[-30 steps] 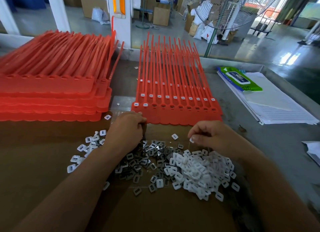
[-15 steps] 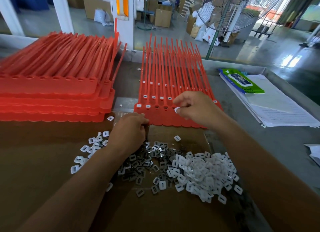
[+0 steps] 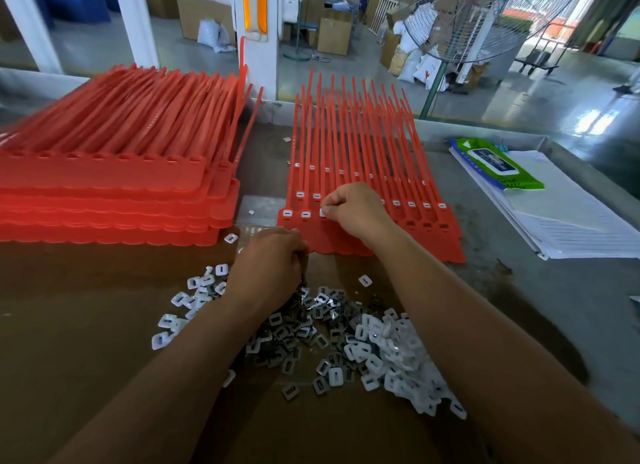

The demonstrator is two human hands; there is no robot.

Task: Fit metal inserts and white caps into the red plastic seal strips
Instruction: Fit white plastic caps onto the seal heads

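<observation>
Pinching a single white cap (image 3: 323,212) between thumb and forefinger, the right hand (image 3: 353,211) holds it at the third socket of the nearest row on the working sheet of red seal strips (image 3: 446,235), just beside two sockets that already show caps. The pinch, I judge, keeps the small piece square to its hole so that it can be pushed home. The wrist is bent down with the knuckles up, and the forearm reaches forward over the loose parts.

The left hand (image 3: 268,266) rests knuckles-up at the near edge of that sheet, its fingers curled under at the far side of the metal inserts (image 3: 287,335); whether it grips any I cannot tell. Beside the inserts lies the heap of white caps (image 3: 398,353), both on brown cardboard (image 3: 69,342) close below the sheet, probably so that each hand has a short reach. A tall stack of red strips (image 3: 104,186) stands to the left, and papers (image 3: 571,221) lie to the right.
</observation>
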